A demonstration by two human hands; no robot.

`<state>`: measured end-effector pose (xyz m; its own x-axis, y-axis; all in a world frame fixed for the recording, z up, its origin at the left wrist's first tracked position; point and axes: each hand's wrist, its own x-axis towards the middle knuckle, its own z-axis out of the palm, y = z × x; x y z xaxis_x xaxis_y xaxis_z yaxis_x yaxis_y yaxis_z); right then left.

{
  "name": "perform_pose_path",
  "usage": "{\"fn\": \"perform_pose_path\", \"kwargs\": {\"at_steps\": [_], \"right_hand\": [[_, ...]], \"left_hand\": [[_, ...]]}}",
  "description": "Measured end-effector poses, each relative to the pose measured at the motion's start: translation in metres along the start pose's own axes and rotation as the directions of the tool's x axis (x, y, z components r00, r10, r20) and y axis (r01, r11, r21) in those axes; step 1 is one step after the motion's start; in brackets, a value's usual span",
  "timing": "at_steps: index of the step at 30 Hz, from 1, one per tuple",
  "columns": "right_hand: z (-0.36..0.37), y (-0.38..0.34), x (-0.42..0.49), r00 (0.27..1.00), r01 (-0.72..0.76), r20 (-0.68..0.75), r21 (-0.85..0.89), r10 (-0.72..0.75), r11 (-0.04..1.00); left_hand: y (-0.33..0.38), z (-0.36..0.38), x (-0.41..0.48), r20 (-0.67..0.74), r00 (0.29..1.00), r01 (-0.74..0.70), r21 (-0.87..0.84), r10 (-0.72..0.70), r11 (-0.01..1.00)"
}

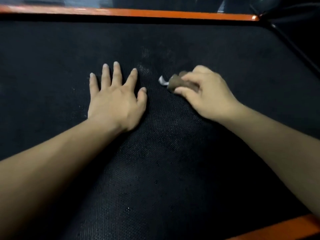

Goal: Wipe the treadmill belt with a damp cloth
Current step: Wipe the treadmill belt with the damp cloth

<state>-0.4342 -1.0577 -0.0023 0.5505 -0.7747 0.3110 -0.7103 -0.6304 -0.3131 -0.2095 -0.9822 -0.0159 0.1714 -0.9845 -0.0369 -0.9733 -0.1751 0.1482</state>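
Left hand (116, 99) flat, fingers spread; right hand (206, 94) curled closed, knuckles up.

Far side rail (155, 13): a narrow orange strip across the top, ending at a glossy corner on the right.
Near side rail (284, 227): orange, cut off at the bottom right corner.
Background: dark, blurred, unreadable shapes.

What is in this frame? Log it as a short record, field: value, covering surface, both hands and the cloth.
surface: black textured treadmill belt, orange side rails at far and near edges
left hand: left hand flat on the belt, fingers spread, holding nothing
right hand: right hand closed on the cloth, pressed to the belt
cloth: bunched brownish cloth, a pale bit sticking out toward the left hand
gap: hands apart, not touching
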Motion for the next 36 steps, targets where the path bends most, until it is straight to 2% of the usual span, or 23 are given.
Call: {"fn": "perform_pose_path", "kwargs": {"at_steps": [1,3,5,7,8,10,12,13,14,17,19,20,22,25,26,29,30,31,33,36], "right_hand": [[-0.004,0.0,-0.003,0.998,0.04,0.038,0.011,-0.041,0.999],[-0.006,0.019,0.027,0.999,0.04,0.002,-0.072,-0.04,0.997],[-0.006,0.049,0.072,0.985,-0.162,-0.083,-0.113,0.154,0.98],[-0.002,0.056,0.09,0.96,-0.264,-0.119,-0.082,0.254,0.961],[0.003,0.052,0.085,0.969,-0.233,-0.102,-0.092,0.223,0.968],[0.008,0.034,0.056,0.997,-0.054,-0.051,-0.068,0.051,0.996],[0.005,0.022,0.036,0.997,0.059,0.044,-0.002,-0.058,0.998],[0.002,0.029,0.045,0.996,0.082,0.044,-0.043,-0.08,0.996],[0.001,0.041,0.063,0.997,0.08,0.007,-0.089,-0.079,0.993],[0.002,0.08,0.121,0.986,-0.167,-0.04,-0.07,0.165,0.983],[0.008,0.084,0.128,0.975,-0.216,-0.074,-0.08,0.211,0.973],[0.012,0.078,0.12,0.981,-0.187,-0.062,-0.086,0.182,0.979],[0.015,0.058,0.094,0.999,-0.036,-0.011,-0.036,0.036,0.999],[0.011,0.048,0.079,0.99,0.12,0.077,0.005,-0.12,0.993],[0.011,0.055,0.095,0.993,0.114,0.047,-0.035,-0.112,0.993],[0.008,0.087,0.152,0.979,-0.201,-0.047,-0.048,0.199,0.978],[0.01,0.088,0.159,0.965,-0.255,-0.073,-0.053,0.251,0.965],[0.016,0.086,0.159,0.963,-0.26,-0.088,-0.074,0.254,0.963],[0.026,0.071,0.142,0.983,-0.176,-0.059,-0.056,0.173,0.983],[0.022,0.058,0.123,0.997,-0.009,0.078,0.007,0.008,1.0]], "left_hand": [[0.001,0.0,0.0,0.0,1.0,0.003,-0.004,-0.003,1.0],[0.0,-0.001,0.001,0.01,1.0,0.015,-0.008,-0.015,1.0],[0.001,-0.003,0.001,0.018,1.0,0.008,-0.012,-0.008,1.0],[0.002,-0.005,0.001,0.022,0.999,-0.037,-0.005,0.037,0.999],[0.003,-0.006,0.002,0.043,0.997,-0.059,-0.002,0.059,0.998],[0.006,-0.009,0.006,0.093,0.995,-0.036,-0.043,0.04,0.998],[0.012,-0.015,0.017,0.12,0.991,0.071,-0.147,-0.054,0.987],[0.015,-0.015,0.023,0.124,0.988,0.113,-0.174,-0.092,0.978],[0.019,-0.015,0.028,0.124,0.987,0.124,-0.158,-0.105,0.98],[0.025,-0.005,0.031,0.078,0.994,0.085,-0.048,-0.081,0.995],[0.025,0.0,0.028,0.042,0.997,0.067,-0.022,-0.066,0.998],[0.025,0.001,0.026,0.034,0.997,0.064,-0.02,-0.063,0.998],[0.025,0.001,0.026,0.024,0.998,0.065,-0.015,-0.065,0.998],[0.026,0.0,0.027,0.026,0.997,0.071,-0.02,-0.071,0.997],[0.026,-0.001,0.027,0.03,0.997,0.071,-0.02,-0.07,0.997],[0.027,-0.002,0.025,0.036,0.997,0.068,-0.022,-0.067,0.997],[0.027,-0.002,0.026,0.035,0.997,0.067,-0.021,-0.067,0.998],[0.027,-0.003,0.026,0.038,0.997,0.064,-0.023,-0.063,0.998],[0.028,-0.002,0.025,0.032,0.998,0.063,-0.02,-0.062,0.998],[0.028,-0.002,0.024,0.029,0.998,0.06,-0.018,-0.059,0.998]]}}
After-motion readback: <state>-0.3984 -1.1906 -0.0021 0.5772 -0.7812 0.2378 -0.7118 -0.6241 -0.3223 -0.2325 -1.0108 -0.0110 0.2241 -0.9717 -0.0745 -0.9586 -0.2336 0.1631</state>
